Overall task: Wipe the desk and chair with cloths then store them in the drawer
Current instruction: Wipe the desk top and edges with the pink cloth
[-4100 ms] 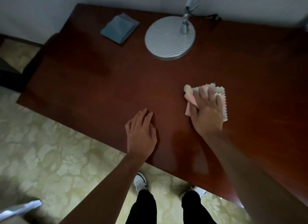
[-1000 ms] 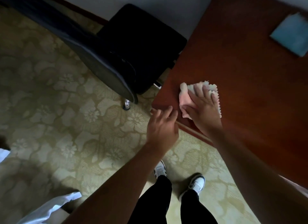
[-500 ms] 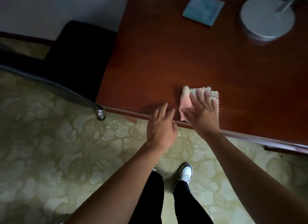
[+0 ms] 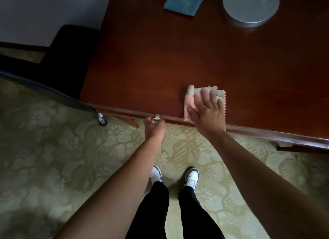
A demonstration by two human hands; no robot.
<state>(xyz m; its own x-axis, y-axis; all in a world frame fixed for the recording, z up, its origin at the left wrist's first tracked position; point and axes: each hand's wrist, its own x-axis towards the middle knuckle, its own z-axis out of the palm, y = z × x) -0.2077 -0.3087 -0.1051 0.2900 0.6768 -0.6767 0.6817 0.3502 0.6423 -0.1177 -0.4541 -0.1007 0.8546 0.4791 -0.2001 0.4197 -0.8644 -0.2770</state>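
Under right hand straight fingers: pink zigzag-edged cloth, pressed on red-brown wooden desk. Left hand fingertips curled on small metal drawer handle. Pull straight, slow; keep cloth pinned.

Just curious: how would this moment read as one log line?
left hand: at drawer handle | right hand: flat on pink cloth | blue cloth: on desk

blue cloth: far edge cut off by the top of the frame
lamp base: top cut off, stem barely seen
pink cloth: mostly under the right hand
drawer handle: partly hidden by left hand fingers
worktop: right end cut off
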